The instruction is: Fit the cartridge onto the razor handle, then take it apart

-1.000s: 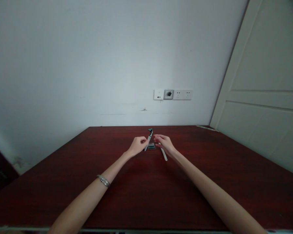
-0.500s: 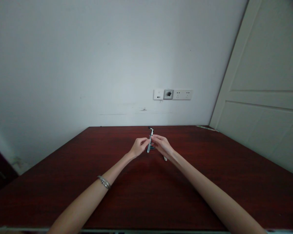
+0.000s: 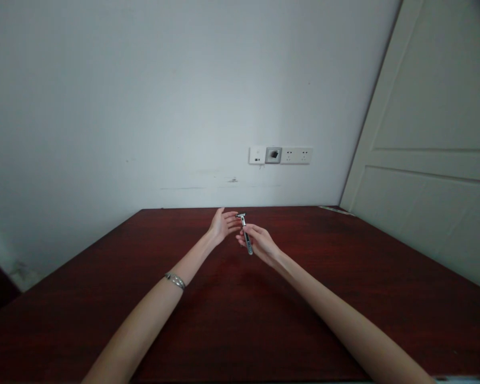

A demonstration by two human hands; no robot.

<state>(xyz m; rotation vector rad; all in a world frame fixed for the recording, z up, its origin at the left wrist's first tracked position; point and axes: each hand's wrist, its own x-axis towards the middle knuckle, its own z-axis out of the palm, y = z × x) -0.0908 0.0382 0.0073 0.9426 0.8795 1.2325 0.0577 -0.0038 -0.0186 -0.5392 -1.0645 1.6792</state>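
A silver and dark safety razor (image 3: 247, 241) is held up over the table, its head (image 3: 240, 215) at the top and its handle slanting down to the right. My right hand (image 3: 260, 242) pinches the handle between thumb and fingers. Just left of the razor's head, my left hand (image 3: 223, 225) is open with fingers stretched toward it and thumb up. Whether those fingertips touch the razor I cannot tell. A metal bracelet (image 3: 175, 280) circles my left wrist.
Both arms reach over a dark red wooden table (image 3: 240, 320). Behind it rises a white wall (image 3: 192, 106) with a row of sockets (image 3: 280, 155). A pale panelled door (image 3: 432, 160) stands at the right, and a thin light strip (image 3: 336, 210) lies at the table's back right corner.
My left hand has let go of the razor and opened, moving slightly left. The razor has turned in my right hand, its head now tilting left. A small pale piece below my right hand no longer shows.
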